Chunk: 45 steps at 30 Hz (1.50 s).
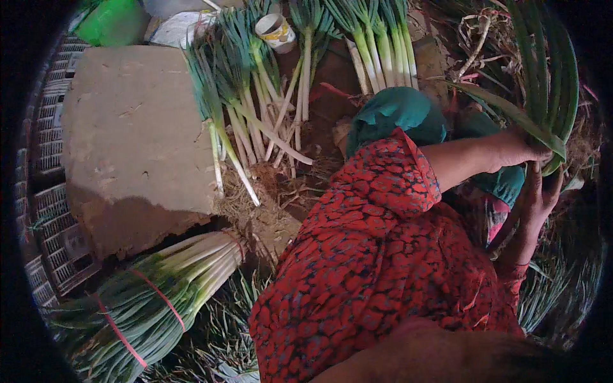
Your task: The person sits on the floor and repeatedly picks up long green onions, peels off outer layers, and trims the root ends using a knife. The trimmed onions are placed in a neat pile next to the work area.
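Observation:
At the right, my left hand (518, 148) is closed around the green leaves of a large green onion (550, 70). Its leaves arch upward, and one broad leaf is bent out to the left. Just below, the fingers of my right hand (541, 195) press against the folded leaves of the same onion. The lower end of this onion is hidden from view. Loose green onions (246, 127) with long white stems and roots lie left of my knees, and more green onions (383, 48) lie beyond them.
A tied onion bundle (153, 306) with red bands lies at lower left. Behind it is a brown board (137, 134) beside white slatted crates (54, 121). A cup (276, 33) stands among the leaves. A green bag (112, 22) is far left. Peelings (562, 287) litter the right.

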### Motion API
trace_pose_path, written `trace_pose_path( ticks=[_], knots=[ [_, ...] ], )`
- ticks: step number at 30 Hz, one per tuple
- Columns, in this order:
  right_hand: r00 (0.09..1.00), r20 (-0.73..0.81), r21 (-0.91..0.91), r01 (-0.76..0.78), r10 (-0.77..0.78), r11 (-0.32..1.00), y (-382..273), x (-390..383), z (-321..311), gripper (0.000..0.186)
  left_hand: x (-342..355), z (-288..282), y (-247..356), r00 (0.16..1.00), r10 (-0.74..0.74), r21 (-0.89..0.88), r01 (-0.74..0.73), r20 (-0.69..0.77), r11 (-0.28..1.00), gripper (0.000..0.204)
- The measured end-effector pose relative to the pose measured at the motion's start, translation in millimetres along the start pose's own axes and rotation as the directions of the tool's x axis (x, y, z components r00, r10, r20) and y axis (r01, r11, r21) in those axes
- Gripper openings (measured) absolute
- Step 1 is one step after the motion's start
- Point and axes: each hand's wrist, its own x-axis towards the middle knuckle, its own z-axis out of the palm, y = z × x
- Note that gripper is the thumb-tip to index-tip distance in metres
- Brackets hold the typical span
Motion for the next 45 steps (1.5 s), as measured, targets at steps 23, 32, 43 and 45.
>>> trace_pose_path(
  ticks=[23, 32, 43, 45],
  knots=[
    [0.952, -0.288, -0.435, -0.228, 0.106, 0.871, 37.1, -13.1, -92.7, 0.025, 31.8, -24.7, 6.4, 0.901, -0.176, -0.194, 0.105, -0.397, 0.975, 0.034],
    [0.850, -0.525, -0.851, -0.525, 0.033, -0.029, 53.7, -128.4, -339.3, 0.044, 44.4, -40.5, 37.2, 0.894, 0.060, -0.032, -0.083, -0.445, 0.996, 0.048],
    [0.869, 0.210, -0.685, 0.457, -0.448, 0.567, -42.1, -0.5, -93.8, 0.039, 26.5, 81.8, -21.7, 0.985, -0.150, 0.227, 0.166, -0.086, 0.960, 0.040],
    [0.886, 0.128, -0.628, 0.420, -0.446, 0.655, -53.4, 5.6, -88.3, 0.032, 17.8, 85.3, -11.5, 0.995, -0.086, 0.504, 0.045, 0.058, 0.863, 0.040]
  ],
)
